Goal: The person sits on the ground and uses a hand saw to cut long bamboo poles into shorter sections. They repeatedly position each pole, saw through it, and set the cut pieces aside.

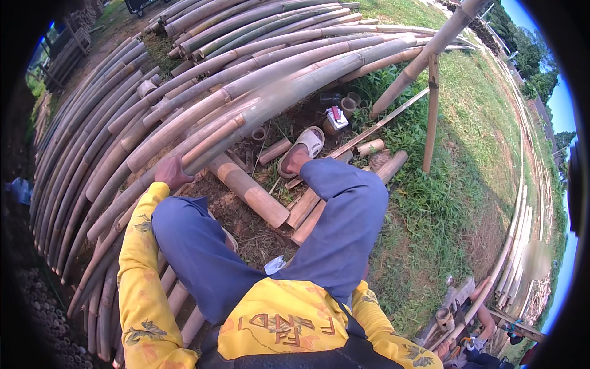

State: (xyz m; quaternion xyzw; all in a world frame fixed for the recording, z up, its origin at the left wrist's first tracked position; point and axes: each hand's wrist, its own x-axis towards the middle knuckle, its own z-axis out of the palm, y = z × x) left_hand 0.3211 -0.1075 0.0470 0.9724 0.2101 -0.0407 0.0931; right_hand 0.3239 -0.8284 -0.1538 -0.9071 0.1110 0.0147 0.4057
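Observation:
My left hand (174, 172) is wrapped round a long bamboo pole (273, 106) at the front of the stack, and its fingers are partly hidden behind it. My right arm (384, 329) in its yellow sleeve drops beside my right thigh, which hides the right hand. Between my knees a thick cut bamboo piece (249, 190) lies on the dirt. Shorter bamboo lengths (304, 206) rest beside it, near my sandalled right foot (304, 149). A small crumpled light-coloured wrapper (275, 264) lies just ahead of my lap.
Stacked bamboo poles (80, 154) fill the left and far side. A slanting bamboo post (424, 58) with an upright prop (432, 117) stands ahead to the right. A small box (337, 118) sits beyond my foot. Another person's arm (484, 320) shows at lower right, near long poles (516, 258).

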